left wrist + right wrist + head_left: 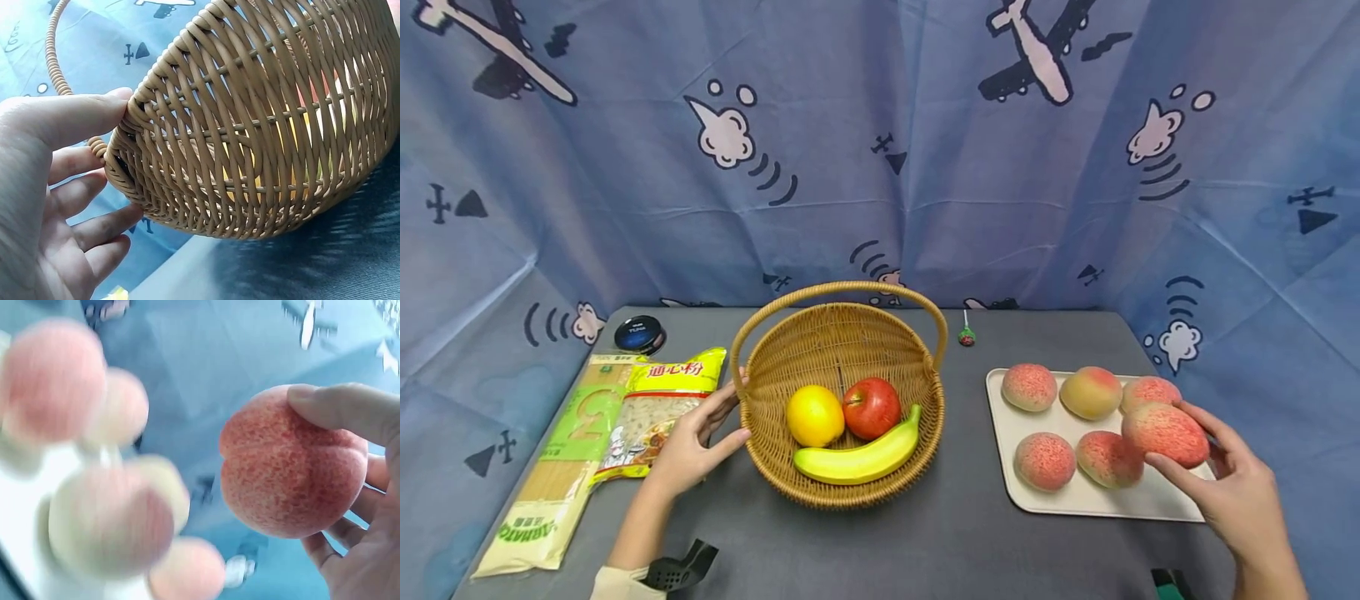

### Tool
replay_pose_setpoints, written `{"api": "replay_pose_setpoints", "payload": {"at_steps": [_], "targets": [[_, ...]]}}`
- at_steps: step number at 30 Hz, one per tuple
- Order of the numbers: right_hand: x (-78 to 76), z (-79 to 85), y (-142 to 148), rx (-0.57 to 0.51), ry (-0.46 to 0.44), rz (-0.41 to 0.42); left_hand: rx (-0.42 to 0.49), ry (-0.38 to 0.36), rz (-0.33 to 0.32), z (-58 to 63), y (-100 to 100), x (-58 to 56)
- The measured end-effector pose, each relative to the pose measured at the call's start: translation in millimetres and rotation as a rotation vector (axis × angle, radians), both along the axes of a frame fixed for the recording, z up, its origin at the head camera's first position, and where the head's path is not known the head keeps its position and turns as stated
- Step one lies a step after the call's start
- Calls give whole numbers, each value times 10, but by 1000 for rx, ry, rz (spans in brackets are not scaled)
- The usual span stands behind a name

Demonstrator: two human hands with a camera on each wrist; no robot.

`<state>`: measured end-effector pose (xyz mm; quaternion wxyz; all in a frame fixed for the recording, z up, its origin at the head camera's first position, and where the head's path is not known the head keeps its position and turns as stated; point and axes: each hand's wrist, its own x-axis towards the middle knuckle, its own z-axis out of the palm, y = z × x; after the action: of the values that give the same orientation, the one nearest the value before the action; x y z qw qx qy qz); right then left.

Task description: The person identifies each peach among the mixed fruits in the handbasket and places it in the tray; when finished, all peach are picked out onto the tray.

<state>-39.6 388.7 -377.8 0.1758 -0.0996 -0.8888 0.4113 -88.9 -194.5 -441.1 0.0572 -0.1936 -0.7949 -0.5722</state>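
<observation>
My right hand (1243, 492) grips a red-speckled peach (1165, 434) between thumb and fingers, held over the right end of a cream tray (1011, 492). In the right wrist view the peach (294, 462) shows its crease, with the thumb across its top. Several more peaches (1045, 461) lie on the tray in two rows. At the left side of a wicker basket (842, 333), my left hand (692, 446) pinches the rim near the foot of the handle. The left wrist view has the thumb (94, 115) on the rim. Inside the basket sit a yellow orange-shaped fruit (815, 416), a red apple (872, 408) and a banana (861, 454).
Left of the basket lie a yellow bag of pasta (662, 408) and a long pack of noodles (557, 467). A dark round tin (639, 333) stands behind them. A green lollipop (966, 336) lies near the back edge. A blue patterned curtain (850, 208) surrounds the grey table (925, 542).
</observation>
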Motion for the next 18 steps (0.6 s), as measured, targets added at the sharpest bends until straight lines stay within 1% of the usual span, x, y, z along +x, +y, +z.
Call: {"api": "replay_pose_setpoints", "payload": {"at_steps": [3, 5, 6, 8, 9, 11, 13, 16, 18], "targets": [[37, -103, 196, 15, -109, -139, -3, -2, 2, -1, -14, 2], [38, -168, 312, 31, -197, -213, -5, 5, -1, 4, -25, -1], [32, -196, 366, 38, -243, -237, -6, 12, -2, 7, -30, 0], [9, -248, 471, 58, -326, -256, -5, 24, 0, 10, -41, 4], [-4, -275, 519, 74, -357, -254, -3, 30, -3, 10, -46, 8], [-18, -337, 608, 115, -410, -225, -3, 37, -1, 11, -57, 23], [-26, -404, 690, 149, -428, -174, -3, 38, -3, 9, -65, 35], [-34, -497, 780, 186, -429, -105, -7, 36, 4, 15, -67, 44], [-52, -543, 820, 193, -429, -64, -11, 33, 9, 20, -69, 46]]}}
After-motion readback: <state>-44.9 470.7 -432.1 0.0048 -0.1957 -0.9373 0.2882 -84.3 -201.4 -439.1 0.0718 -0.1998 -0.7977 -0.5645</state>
